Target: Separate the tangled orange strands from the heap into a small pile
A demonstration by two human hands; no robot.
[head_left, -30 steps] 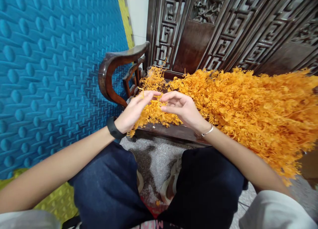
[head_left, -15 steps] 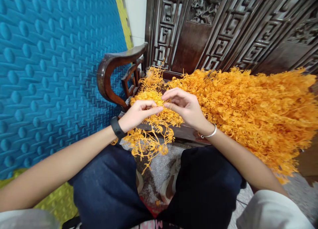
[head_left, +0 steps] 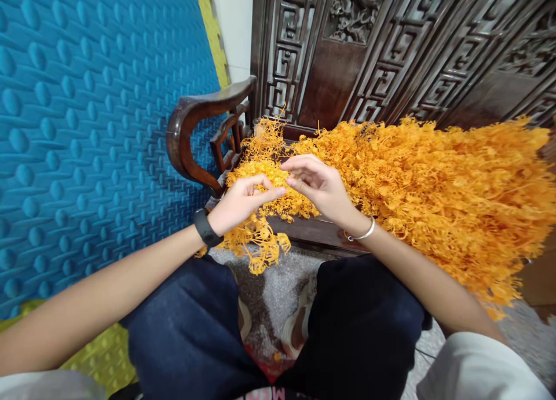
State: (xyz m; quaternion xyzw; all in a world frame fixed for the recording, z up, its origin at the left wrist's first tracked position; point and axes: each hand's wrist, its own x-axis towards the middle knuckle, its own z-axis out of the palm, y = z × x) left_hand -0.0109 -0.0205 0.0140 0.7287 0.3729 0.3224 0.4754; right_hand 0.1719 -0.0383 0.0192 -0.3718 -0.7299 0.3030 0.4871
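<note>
My left hand [head_left: 243,203], with a black band at the wrist, is closed, thumb and bent forefinger towards the right. Below it hangs an orange plastic sprig [head_left: 263,246] with thin curled branches; its upper end is hidden by the hand. Facing it, my right hand [head_left: 325,189] has its fingers curled and the thumb close under the forefinger. Whatever lies at those right fingertips blends into the orange behind them. Just beyond both hands, a small heap of like sprigs [head_left: 269,171] lies on the dark wooden seat [head_left: 304,229].
A large pile of orange sprigs [head_left: 443,186] covers the right of the bench. A curved wooden armrest [head_left: 182,128] stands at left, with a carved backrest [head_left: 334,84] behind. Blue foam mat [head_left: 87,128] spreads leftward. Speckled floor [head_left: 269,296] shows between my knees.
My left hand has dropped slightly and turned, its fingers bending in. The sprig came into view below it, then swung up and left. My right hand has barely moved.
</note>
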